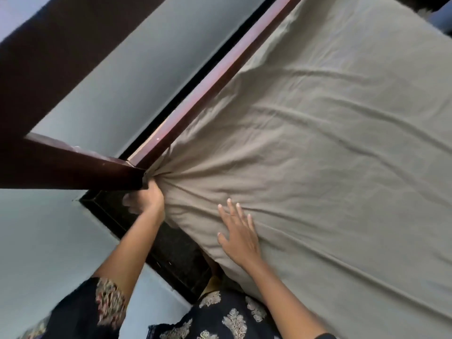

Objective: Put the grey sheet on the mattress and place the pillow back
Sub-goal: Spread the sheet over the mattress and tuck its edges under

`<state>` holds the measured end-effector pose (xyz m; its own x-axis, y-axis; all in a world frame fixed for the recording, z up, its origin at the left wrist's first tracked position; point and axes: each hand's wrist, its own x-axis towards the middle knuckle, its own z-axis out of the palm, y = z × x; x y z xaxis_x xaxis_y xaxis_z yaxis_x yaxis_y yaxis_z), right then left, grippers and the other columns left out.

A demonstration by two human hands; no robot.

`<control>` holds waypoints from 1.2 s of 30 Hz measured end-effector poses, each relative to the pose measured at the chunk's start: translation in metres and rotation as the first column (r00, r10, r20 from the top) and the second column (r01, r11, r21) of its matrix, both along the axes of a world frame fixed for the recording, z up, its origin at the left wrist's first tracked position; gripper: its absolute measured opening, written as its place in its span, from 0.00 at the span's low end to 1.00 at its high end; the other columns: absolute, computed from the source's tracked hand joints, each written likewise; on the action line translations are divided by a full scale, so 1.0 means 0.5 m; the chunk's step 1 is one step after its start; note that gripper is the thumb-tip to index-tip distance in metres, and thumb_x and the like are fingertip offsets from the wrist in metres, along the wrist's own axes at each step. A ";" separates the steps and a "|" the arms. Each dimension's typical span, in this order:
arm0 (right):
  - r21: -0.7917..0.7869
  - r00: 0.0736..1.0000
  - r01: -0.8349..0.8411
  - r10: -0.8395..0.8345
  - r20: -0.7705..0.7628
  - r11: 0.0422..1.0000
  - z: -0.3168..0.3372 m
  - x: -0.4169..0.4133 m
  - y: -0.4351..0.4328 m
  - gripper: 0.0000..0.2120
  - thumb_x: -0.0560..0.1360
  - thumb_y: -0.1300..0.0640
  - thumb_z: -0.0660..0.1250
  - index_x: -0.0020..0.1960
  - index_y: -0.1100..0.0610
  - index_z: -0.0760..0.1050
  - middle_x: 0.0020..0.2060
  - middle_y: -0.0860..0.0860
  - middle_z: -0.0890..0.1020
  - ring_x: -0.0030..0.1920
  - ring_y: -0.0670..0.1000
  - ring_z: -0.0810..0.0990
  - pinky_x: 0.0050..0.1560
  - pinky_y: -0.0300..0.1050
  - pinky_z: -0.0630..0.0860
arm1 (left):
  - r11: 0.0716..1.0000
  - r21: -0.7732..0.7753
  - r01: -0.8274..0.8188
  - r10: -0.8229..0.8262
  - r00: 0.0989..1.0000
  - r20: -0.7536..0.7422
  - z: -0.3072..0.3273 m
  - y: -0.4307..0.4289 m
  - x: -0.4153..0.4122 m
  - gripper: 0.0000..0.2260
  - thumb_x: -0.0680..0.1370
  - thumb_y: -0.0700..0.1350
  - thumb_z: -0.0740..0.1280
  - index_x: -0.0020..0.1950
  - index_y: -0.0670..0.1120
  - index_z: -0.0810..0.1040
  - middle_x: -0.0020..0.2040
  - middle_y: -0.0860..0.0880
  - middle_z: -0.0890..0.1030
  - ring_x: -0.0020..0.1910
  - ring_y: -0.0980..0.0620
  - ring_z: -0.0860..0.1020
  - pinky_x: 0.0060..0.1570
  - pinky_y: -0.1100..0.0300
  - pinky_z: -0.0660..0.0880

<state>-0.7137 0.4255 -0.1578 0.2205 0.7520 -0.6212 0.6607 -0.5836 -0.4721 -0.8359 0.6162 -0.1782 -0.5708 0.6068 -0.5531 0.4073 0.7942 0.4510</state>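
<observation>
Fingers of the left hand (144, 199) are clenched around a bunch of the grey sheet (330, 155) right at the corner of the bed, where the wooden side rail (215, 77) meets the dark wooden end board (73, 167). The fist sits just under the end board's tip, and the cloth gathers into it, with creases fanning out from the grip across the bed. The right hand (238, 237) is released: it lies flat, fingers spread, palm down on the sheet near the same corner, just beside the edge where the cloth drops over the mattress side. Both forearms reach up from the lower edge of the view, out of dark sleeves (97, 311) with a pale printed pattern.

Beyond the hands the sheet covers the whole visible top of the mattress, reaching the side rail along one edge and running to the far end of the bed; long shallow wrinkles cross it. Below the gripped corner a dark patterned panel (151, 243) of the bed frame shows between the arms, and pale floor (49, 241) lies outside the frame.
</observation>
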 end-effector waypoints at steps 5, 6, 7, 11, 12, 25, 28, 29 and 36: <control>0.115 0.896 0.290 -0.312 0.317 0.950 -0.006 0.033 -0.100 0.37 0.64 0.55 0.75 0.71 0.55 0.68 0.72 0.57 0.65 0.71 0.59 0.66 0.67 0.61 0.63 | 0.494 0.159 0.855 -0.757 0.512 -0.405 0.017 -0.199 0.097 0.26 0.75 0.48 0.65 0.73 0.47 0.64 0.73 0.42 0.62 0.71 0.39 0.61 0.69 0.43 0.54; 0.116 0.858 0.358 -0.376 0.351 0.926 -0.014 0.041 -0.130 0.37 0.61 0.56 0.77 0.69 0.56 0.71 0.71 0.58 0.68 0.70 0.60 0.68 0.66 0.61 0.63 | 0.238 0.082 0.968 -0.872 0.250 -0.421 -0.001 -0.216 0.113 0.27 0.76 0.52 0.62 0.74 0.49 0.63 0.74 0.42 0.60 0.73 0.39 0.59 0.70 0.42 0.52; 0.117 0.827 0.415 -0.428 0.365 0.902 -0.020 0.048 -0.164 0.37 0.60 0.58 0.77 0.68 0.57 0.72 0.70 0.60 0.69 0.69 0.61 0.69 0.65 0.60 0.64 | 0.000 -0.008 1.000 -0.910 -0.003 -0.415 -0.020 -0.221 0.130 0.28 0.76 0.56 0.58 0.75 0.50 0.61 0.76 0.42 0.58 0.74 0.39 0.57 0.70 0.39 0.51; 0.188 0.681 0.595 -0.615 0.398 0.781 -0.013 0.038 -0.282 0.21 0.61 0.64 0.75 0.52 0.57 0.76 0.54 0.57 0.77 0.52 0.59 0.76 0.51 0.53 0.75 | -0.257 -0.268 0.929 -0.923 -0.318 -0.215 -0.064 -0.181 0.207 0.31 0.77 0.66 0.47 0.77 0.58 0.43 0.78 0.49 0.41 0.77 0.43 0.40 0.72 0.40 0.39; 0.197 0.654 0.624 -0.644 0.398 0.756 -0.014 0.028 -0.311 0.16 0.62 0.64 0.74 0.48 0.57 0.75 0.48 0.55 0.77 0.48 0.57 0.75 0.47 0.51 0.74 | -0.233 -0.294 0.927 -0.934 -0.298 -0.199 -0.067 -0.171 0.224 0.31 0.78 0.66 0.48 0.77 0.59 0.41 0.78 0.50 0.38 0.76 0.45 0.37 0.71 0.42 0.35; -0.023 0.705 0.679 -0.643 0.301 0.734 -0.018 0.006 -0.404 0.14 0.56 0.65 0.75 0.32 0.54 0.71 0.33 0.49 0.73 0.35 0.53 0.73 0.33 0.46 0.74 | -0.146 -0.439 0.887 -0.946 -0.255 -0.201 -0.058 -0.110 0.315 0.36 0.75 0.70 0.51 0.77 0.58 0.39 0.76 0.51 0.33 0.75 0.47 0.34 0.72 0.41 0.38; -0.057 0.696 0.703 -0.671 0.256 0.708 -0.014 -0.025 -0.452 0.12 0.56 0.65 0.73 0.32 0.53 0.73 0.33 0.47 0.74 0.37 0.50 0.75 0.34 0.42 0.74 | -0.130 -0.405 0.905 -0.948 -0.233 -0.216 -0.052 -0.105 0.324 0.35 0.76 0.68 0.52 0.77 0.58 0.41 0.77 0.50 0.36 0.76 0.46 0.37 0.72 0.41 0.39; -0.087 0.682 0.724 -0.691 0.238 0.685 -0.016 -0.037 -0.468 0.09 0.61 0.64 0.71 0.35 0.53 0.74 0.37 0.47 0.75 0.42 0.49 0.76 0.37 0.41 0.74 | -0.118 -0.389 0.914 -0.945 -0.223 -0.238 -0.049 -0.105 0.327 0.33 0.77 0.66 0.52 0.77 0.57 0.43 0.78 0.49 0.38 0.77 0.45 0.39 0.72 0.41 0.41; -0.312 -0.364 0.867 -0.921 0.137 -0.389 -0.025 -0.078 -0.475 0.08 0.77 0.58 0.62 0.47 0.63 0.76 0.41 0.56 0.80 0.42 0.57 0.79 0.44 0.52 0.78 | -0.127 0.008 0.992 -0.877 -0.109 -0.469 -0.011 -0.305 0.195 0.19 0.74 0.46 0.64 0.65 0.44 0.74 0.67 0.39 0.72 0.65 0.38 0.69 0.67 0.43 0.58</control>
<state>-0.7529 0.1881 -0.1703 0.3602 -0.4985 -0.7885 -0.9071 -0.3843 -0.1715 -0.7384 0.4639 -0.1838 0.7008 0.6798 -0.2160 0.7133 -0.6674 0.2138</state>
